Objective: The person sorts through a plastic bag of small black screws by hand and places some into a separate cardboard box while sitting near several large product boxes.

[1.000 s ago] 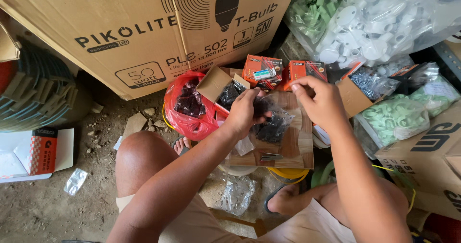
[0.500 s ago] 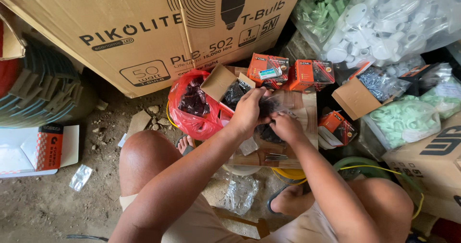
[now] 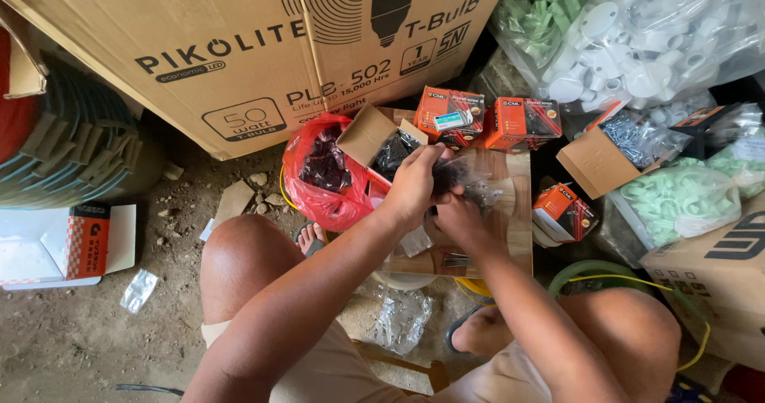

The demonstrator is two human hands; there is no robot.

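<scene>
The work in hand looks like the handling of a small clear plastic bag of dark metal pieces (image 3: 466,181), held up just above a pale wooden board (image 3: 514,240) that lies across the person's lap area. Both hands meet over the near left part of that board.

The left hand (image 3: 414,184) comes in from the board's left edge, and its fingers (image 3: 434,158) are closed over the top of the bag, bunching the plastic. The right hand (image 3: 460,221) sits just below it, nearer the person, with its fingers curled in under the left hand. Whether they pinch the bag's lower part or only steady it is hidden by the left hand, so I cannot tell. The bag's body bulges out past the left hand's fingertips, toward the far side of the board, and touches both hands.

By my judgement, any further move calls for a firm pinch at the gathered plastic and a level hold, since the loose pieces would spill over the board if the mouth tipped.

Just off the board's far left corner stands an open brown cardboard box of dark pieces (image 3: 374,136), with a crumpled red plastic bag (image 3: 315,184) beside it. Beyond the board's far edge stand two small orange cartons (image 3: 486,116), and a third orange carton (image 3: 564,209) lies off its right edge.
</scene>
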